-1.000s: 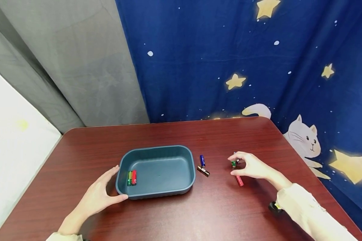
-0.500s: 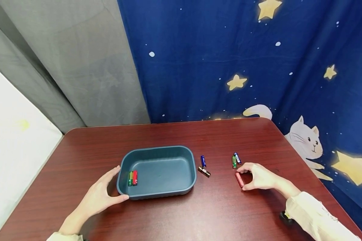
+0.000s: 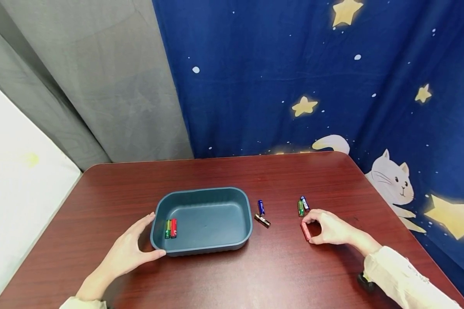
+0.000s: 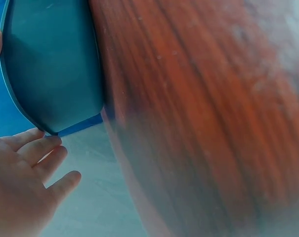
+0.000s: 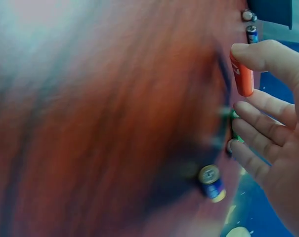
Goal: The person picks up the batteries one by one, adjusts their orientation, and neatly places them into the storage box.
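Observation:
My right hand [image 3: 332, 227] pinches a red battery [image 3: 305, 231] between thumb and forefinger, by its two ends. In the right wrist view the red battery [image 5: 243, 76] is tilted, and the other fingers are spread below it. My left hand [image 3: 125, 251] touches the left side of a dark teal plastic box [image 3: 205, 250] with thumb and fingers extended. Inside the box, at its left end, a green battery [image 3: 168, 229] and another red battery [image 3: 173, 228] lie side by side. Just beyond my right hand lie a green battery [image 3: 300, 208] and a blue-and-white battery [image 3: 305, 203].
Right of the box, a blue battery [image 3: 261, 207] lies close to a black-and-gold battery [image 3: 262, 221]. Everything is on a dark red wooden table [image 3: 224, 283]. A blue curtain [image 3: 255, 86] and a grey curtain [image 3: 112, 86] hang behind it, with a white surface [image 3: 19, 171] at left.
My right hand has moved nearer to me, from over the green and blue-and-white batteries to the red one, and its thumb and forefinger have closed on it. The left hand stays at the box.

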`<state>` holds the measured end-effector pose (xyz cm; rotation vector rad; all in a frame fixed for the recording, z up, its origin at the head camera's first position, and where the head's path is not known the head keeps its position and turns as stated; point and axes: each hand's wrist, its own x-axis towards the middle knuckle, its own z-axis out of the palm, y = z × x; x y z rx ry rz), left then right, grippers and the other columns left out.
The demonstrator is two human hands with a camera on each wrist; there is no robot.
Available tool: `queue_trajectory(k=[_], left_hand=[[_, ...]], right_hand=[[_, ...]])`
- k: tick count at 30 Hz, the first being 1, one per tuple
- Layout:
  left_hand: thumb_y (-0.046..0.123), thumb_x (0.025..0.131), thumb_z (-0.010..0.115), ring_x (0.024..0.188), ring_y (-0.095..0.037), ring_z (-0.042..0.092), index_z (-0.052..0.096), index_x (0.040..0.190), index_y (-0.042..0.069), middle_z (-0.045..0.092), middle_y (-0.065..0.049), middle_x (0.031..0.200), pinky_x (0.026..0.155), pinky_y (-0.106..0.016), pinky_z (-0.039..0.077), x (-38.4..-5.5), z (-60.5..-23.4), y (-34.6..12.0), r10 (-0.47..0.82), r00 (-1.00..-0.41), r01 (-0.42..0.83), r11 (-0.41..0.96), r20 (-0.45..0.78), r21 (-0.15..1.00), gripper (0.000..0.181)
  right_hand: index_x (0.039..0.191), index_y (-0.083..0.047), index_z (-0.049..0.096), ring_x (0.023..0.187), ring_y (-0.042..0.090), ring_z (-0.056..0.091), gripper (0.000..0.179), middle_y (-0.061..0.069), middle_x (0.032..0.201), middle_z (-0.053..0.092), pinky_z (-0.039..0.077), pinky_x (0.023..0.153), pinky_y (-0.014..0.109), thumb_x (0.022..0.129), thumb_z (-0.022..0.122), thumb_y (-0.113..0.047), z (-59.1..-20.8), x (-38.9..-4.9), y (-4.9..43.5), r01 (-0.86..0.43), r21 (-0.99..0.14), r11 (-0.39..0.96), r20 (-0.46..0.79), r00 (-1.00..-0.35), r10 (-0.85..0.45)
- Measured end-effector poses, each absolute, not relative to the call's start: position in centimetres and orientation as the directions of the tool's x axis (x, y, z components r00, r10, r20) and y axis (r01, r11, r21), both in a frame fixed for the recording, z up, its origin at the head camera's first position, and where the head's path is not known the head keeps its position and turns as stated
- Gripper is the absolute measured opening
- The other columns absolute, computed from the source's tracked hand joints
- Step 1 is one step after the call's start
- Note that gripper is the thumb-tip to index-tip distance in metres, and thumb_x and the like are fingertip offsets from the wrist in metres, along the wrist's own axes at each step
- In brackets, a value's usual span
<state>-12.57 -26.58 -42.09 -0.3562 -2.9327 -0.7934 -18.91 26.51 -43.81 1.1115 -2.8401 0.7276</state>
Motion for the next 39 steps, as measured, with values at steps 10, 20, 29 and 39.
queue_trajectory(k=[10,20,29,39], left_hand=[[0.06,0.062,0.072,0.121,-0.032,0.04,0.038,0.136,0.006,0.041,-0.014,0.137,0.091,-0.056,0.039,-12.6,-42.2,-26.5,0.205,-0.968,0.25,0.847,0.145,0.469,0.097],[0.063,0.062,0.071,0.121,-0.032,0.04,0.039,0.135,0.007,0.041,-0.014,0.137,0.09,-0.056,0.04,-12.7,-42.2,-26.6,0.203,-0.97,0.244,0.853,0.137,0.462,0.098],[0.063,0.062,0.07,0.122,-0.032,0.04,0.038,0.136,0.006,0.04,-0.014,0.138,0.09,-0.057,0.04,-12.6,-42.1,-26.5,0.205,-0.97,0.241,0.852,0.128,0.464,0.099],[0.061,0.062,0.072,0.122,-0.031,0.039,0.038,0.136,0.006,0.039,-0.013,0.138,0.09,-0.056,0.039,-12.7,-42.0,-26.6,0.213,-0.966,0.256,0.851,0.144,0.458,0.098]], right_hand=[[0.094,-0.012,0.063,0.08,0.014,0.054,0.038,-0.006,0.086,0.059,0.046,0.073,0.032,0.061,0.081,-0.019,-39.3,-21.2,24.1,-0.693,-0.407,0.595,0.266,-0.714,-0.648],[0.099,-0.012,0.064,0.093,0.016,0.055,0.039,-0.002,0.094,0.062,0.045,0.084,0.036,0.065,0.077,-0.026,-33.5,-24.5,17.6,-0.731,-0.354,0.584,0.225,-0.673,-0.705],[0.102,-0.011,0.063,0.092,0.016,0.053,0.041,0.001,0.096,0.06,0.044,0.081,0.029,0.065,0.074,-0.027,-32.9,-26.0,10.2,-0.805,-0.264,0.531,0.137,-0.577,-0.805],[0.105,-0.011,0.062,0.091,0.012,0.051,0.043,0.003,0.099,0.06,0.044,0.082,0.024,0.069,0.073,-0.033,-34.3,-25.4,2.8,-0.846,-0.186,0.5,0.058,-0.517,-0.854]])
